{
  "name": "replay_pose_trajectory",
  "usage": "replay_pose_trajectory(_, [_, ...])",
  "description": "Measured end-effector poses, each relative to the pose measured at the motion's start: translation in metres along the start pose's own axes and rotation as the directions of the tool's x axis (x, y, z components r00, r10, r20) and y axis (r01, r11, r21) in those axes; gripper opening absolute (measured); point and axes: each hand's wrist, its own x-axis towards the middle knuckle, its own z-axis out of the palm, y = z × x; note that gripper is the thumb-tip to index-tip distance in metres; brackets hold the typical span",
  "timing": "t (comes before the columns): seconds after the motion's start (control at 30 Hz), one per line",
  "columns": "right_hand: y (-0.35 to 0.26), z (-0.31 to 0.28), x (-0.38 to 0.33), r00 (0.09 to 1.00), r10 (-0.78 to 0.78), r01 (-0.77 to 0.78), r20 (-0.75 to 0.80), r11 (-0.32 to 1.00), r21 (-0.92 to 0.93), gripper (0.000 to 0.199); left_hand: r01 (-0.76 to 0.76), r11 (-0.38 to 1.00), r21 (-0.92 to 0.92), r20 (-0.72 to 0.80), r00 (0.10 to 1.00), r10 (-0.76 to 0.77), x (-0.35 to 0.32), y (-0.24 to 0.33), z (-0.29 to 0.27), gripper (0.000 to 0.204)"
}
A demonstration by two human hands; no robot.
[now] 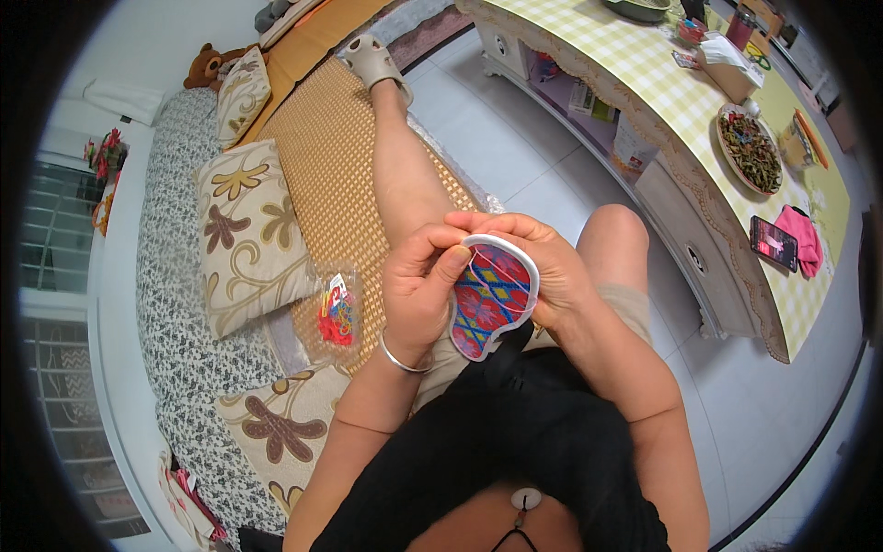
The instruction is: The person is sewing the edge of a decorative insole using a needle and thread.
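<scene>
In front of my lap I hold an embroidered insole, patterned in red, blue and yellow with a thick white edge. A loose pale pink thread lies across its upper part. My left hand pinches the upper left rim between thumb and fingers, and a silver bangle circles that wrist. My right hand is wrapped round the top and right edge, with its fingertips near the left ones. Whether a needle is between the fingers is too small to tell. A clear plastic bag of red and coloured threads lies to the left.
Under my outstretched leg is a woven seat mat, with patterned cushions to its left. On the right, a table with a checked cloth carries a plate of food, a phone, a pink cloth and a tissue box.
</scene>
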Motion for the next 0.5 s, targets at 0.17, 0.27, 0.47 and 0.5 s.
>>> replay_pose_trajectory(0.17, [-0.010, -0.018, 0.016, 0.983, -0.148, 0.147, -0.111, 0.989, -0.018, 0.012, -0.021, 0.999, 0.024, -0.008, 1.000, 0.021, -0.006, -0.003, 0.003, 0.007])
replay_pose_trajectory(0.27, [-0.030, 0.000, 0.007, 0.963, -0.169, 0.196, -0.208, 0.974, 0.116, 0.011, 0.046, 0.996, 0.074, -0.085, 0.996, -0.040, -0.005, -0.002, 0.002, 0.007])
replay_pose_trajectory(0.47, [-0.099, -0.062, -0.009, 0.828, -0.539, 0.545, -0.154, 0.838, 0.001, 0.017, 0.110, 0.986, 0.124, -0.212, 0.974, -0.082, -0.002, 0.001, -0.007, 0.007])
replay_pose_trajectory(0.5, [-0.115, -0.079, -0.011, 0.718, -0.661, 0.656, -0.219, 0.747, -0.109, 0.016, 0.128, 0.985, 0.118, -0.235, 0.967, -0.097, -0.002, 0.003, -0.006, 0.007])
